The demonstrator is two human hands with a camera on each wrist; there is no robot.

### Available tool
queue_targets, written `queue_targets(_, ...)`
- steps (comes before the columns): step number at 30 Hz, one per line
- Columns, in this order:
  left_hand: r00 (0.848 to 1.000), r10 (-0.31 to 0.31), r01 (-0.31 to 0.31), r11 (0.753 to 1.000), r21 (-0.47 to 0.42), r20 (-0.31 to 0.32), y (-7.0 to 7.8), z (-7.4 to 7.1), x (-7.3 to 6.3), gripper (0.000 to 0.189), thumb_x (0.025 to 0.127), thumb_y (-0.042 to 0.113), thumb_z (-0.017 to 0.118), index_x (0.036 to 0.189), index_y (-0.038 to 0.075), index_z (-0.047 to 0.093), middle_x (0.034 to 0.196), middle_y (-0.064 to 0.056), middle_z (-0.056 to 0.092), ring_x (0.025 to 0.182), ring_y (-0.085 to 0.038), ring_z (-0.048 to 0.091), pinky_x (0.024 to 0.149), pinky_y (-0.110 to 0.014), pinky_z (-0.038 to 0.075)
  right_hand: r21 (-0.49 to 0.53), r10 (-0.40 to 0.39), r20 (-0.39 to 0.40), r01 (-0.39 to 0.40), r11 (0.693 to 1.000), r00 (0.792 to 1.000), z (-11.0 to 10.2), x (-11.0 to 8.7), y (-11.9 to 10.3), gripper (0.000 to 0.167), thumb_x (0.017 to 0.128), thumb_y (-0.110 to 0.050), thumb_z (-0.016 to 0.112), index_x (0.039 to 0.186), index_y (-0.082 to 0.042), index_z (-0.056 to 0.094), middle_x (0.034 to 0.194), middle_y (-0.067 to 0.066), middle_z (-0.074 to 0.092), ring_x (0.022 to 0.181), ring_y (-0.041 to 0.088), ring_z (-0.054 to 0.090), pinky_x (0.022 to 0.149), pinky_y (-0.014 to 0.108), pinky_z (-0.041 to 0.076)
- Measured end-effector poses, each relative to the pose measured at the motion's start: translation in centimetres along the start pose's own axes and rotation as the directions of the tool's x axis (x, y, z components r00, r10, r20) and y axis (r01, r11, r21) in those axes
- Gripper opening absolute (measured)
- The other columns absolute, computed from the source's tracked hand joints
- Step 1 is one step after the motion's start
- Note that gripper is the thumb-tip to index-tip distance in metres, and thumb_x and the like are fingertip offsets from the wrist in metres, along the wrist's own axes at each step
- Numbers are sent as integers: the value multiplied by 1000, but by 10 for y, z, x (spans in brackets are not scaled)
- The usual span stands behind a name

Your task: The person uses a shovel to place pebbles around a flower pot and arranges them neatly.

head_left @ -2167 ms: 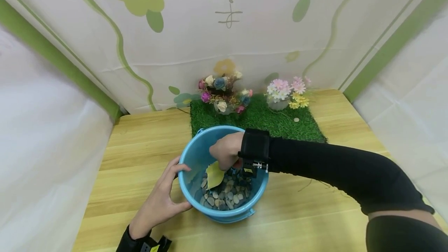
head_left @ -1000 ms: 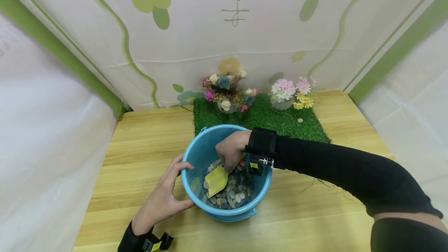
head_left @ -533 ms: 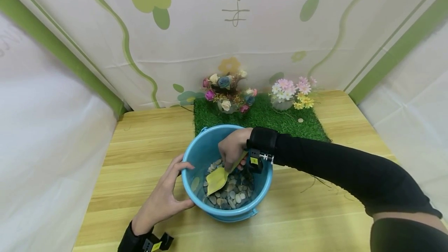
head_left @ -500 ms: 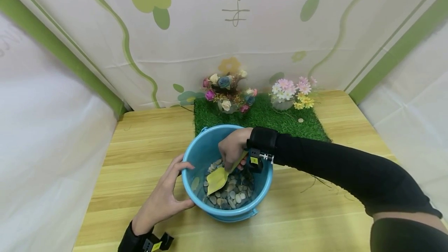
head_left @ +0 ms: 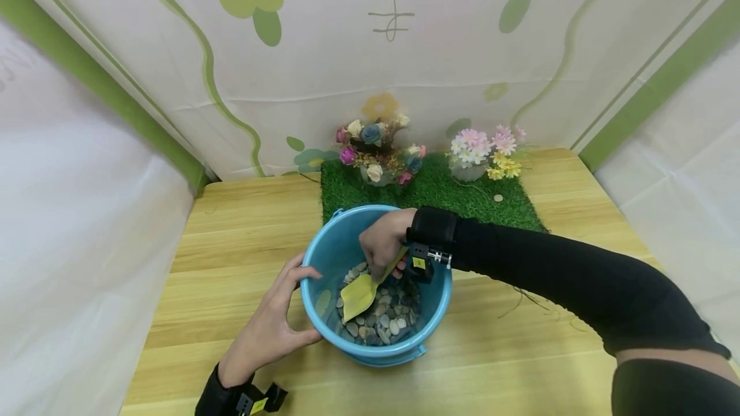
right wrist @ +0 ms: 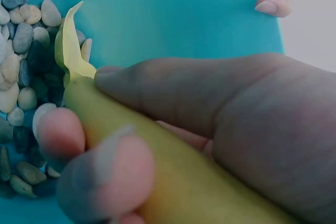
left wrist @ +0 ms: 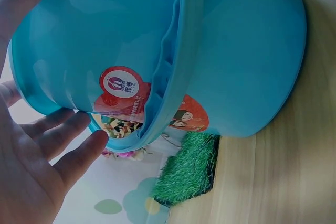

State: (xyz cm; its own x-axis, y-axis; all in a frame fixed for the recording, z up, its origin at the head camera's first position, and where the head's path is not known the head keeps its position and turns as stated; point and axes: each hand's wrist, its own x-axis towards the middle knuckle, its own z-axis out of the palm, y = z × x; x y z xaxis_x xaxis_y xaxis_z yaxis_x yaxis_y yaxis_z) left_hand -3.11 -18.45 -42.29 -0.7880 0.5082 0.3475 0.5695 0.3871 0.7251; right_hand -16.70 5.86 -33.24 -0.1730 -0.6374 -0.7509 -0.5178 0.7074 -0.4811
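A light blue bucket [head_left: 324, 255] stands on the wooden table, with many small pebbles [head_left: 393, 313] over its bottom. Inside it, my right hand [head_left: 383, 241] grips the handle of a yellow shovel [head_left: 358, 295]. The blade rests on or just above the pebbles, tilted toward the lower left; its tip's contact cannot be made out. In the right wrist view, the thumb lies along the shovel handle [right wrist: 173, 166] while the fingers curl beneath it. My left hand [head_left: 274, 329] holds the bucket at its left side, a finger hooked over the rim and the thumb outside.
Behind the bucket lies a green turf mat [head_left: 433, 194] bearing a mixed-colour flower pot [head_left: 378, 153], a pink, white and yellow flower pot [head_left: 476, 156] and one pale pebble [head_left: 498, 198]. A printed curtain [head_left: 324, 50] closes off the back.
Compared with about two seconds ago, the shovel has turned, showing more of its blade and handle. The left hand keeps its hold on the bucket. Over the last half second almost nothing moves.
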Motion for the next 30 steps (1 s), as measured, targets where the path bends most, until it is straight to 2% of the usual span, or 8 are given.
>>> queue_targets(2,1000,-1,1,1000,1,0,0,0,0,76,70,12,91,133,10,48,159,-12,30,138,-36,39,98,-45,51,15,6,10,-6,1000,1000,0,0,0,37,102,-22,64,69,-10,74,64,2,65,52,12,51,53,25,42)
queue_targets(10,1000,-4,4,1000,-7,4,0,0,0,75,72,15,91,133,7,48,159,-12,29,137,-36,39,95,-49,53,72,50,59,-54,996,997,-3,2,1,36,103,-22,63,72,-8,75,63,3,62,52,12,49,52,25,42)
queue_targets(18,1000,-10,10,1000,-13,5,1,0,0,76,72,13,92,134,12,47,159,-12,29,138,-36,39,96,-52,52,36,51,32,-53,998,998,-2,4,-1,34,101,-21,65,71,-10,75,63,3,64,52,11,52,54,24,44)
queue_targets(21,1000,-11,11,1000,-11,8,1,0,-1,75,74,19,91,134,15,47,159,-12,29,138,-36,39,97,-51,52,24,40,30,-41,999,999,-2,5,-1,34,101,-21,66,71,-10,75,64,3,65,53,11,53,54,24,44)
queue_targets(25,1000,-11,11,1000,-12,11,0,0,0,71,79,30,89,134,12,47,159,-11,30,138,-35,39,98,-50,51,-2,24,30,-23,1000,999,-2,5,0,33,101,-22,66,77,-3,77,65,3,66,53,11,54,54,24,45)
queue_targets(30,1000,-12,13,1000,-16,12,-1,0,0,70,81,32,88,134,12,47,159,-11,30,137,-35,39,97,-51,51,-48,13,0,-13,999,1000,1,6,0,32,100,-21,68,75,-3,77,65,5,68,55,15,58,56,25,46)
